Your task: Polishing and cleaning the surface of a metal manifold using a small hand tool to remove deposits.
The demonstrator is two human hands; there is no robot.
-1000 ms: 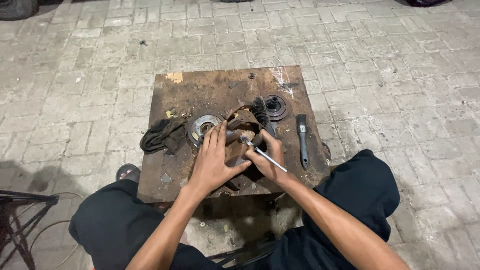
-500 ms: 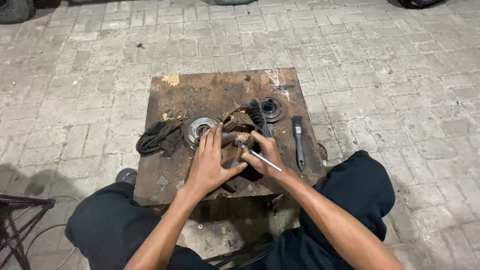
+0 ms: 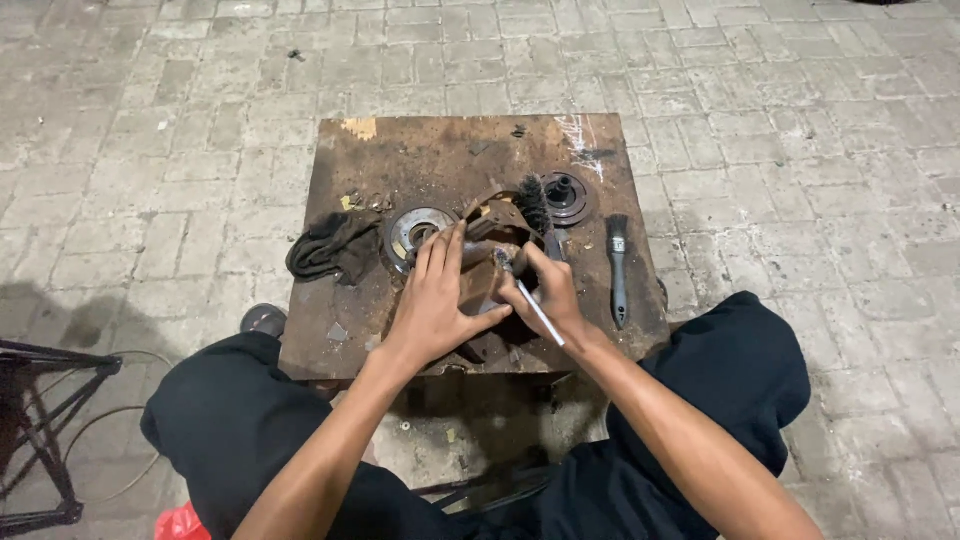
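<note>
Rusty metal part (image 3: 487, 285) sits right under both hands on the low rusty table (image 3: 470, 150). Left hand (image 3: 432, 300) lies flat, fingers spread over it; right hand (image 3: 548, 292) pinches one thin white-handled brush (image 3: 528, 298), its long axis slanting back toward the wrist, tip just ahead of the fingers. Beyond the fingertips: two round discs, two dark brushes, one rag.

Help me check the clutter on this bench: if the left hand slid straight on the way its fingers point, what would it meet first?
The left hand points up and slightly right. Its fingertips already rest by the round metal disc and the curved rusty part; the disc's edge likely comes first, though depth is unclear.
</note>
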